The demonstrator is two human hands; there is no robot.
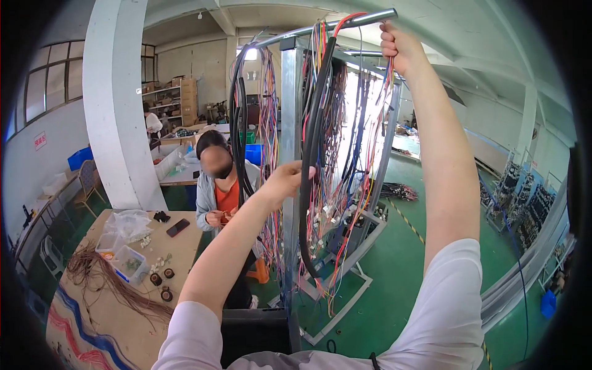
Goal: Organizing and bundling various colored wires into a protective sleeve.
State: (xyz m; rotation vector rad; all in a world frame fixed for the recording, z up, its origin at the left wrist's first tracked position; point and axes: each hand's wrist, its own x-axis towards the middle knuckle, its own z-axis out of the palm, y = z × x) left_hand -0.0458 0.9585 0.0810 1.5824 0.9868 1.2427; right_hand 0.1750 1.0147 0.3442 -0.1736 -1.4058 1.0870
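Observation:
My right hand (399, 48) is raised high at the free end of a metal bar (373, 17), its fingers closed on a few thin coloured wires (388, 77) that hang below it. At chest height my left hand (285, 184) wraps round a thick black-sleeved cable (313, 132), with a fingertip showing on its far side. That cable runs up to the bar, where red wires (343, 23) come out of its top. Other bundles of multicoloured wires (269, 105) hang from the bar, along with a second black-sleeved cable (240, 129).
A metal post (290, 111) holds up the bar, and a wheeled frame (354, 283) stands behind. On the left, a table (185, 216) carries brown wires (117, 280), a phone (178, 227) and plastic bins (131, 264). A seated person (225, 191) works beyond it. Wire racks (512, 191) stand right.

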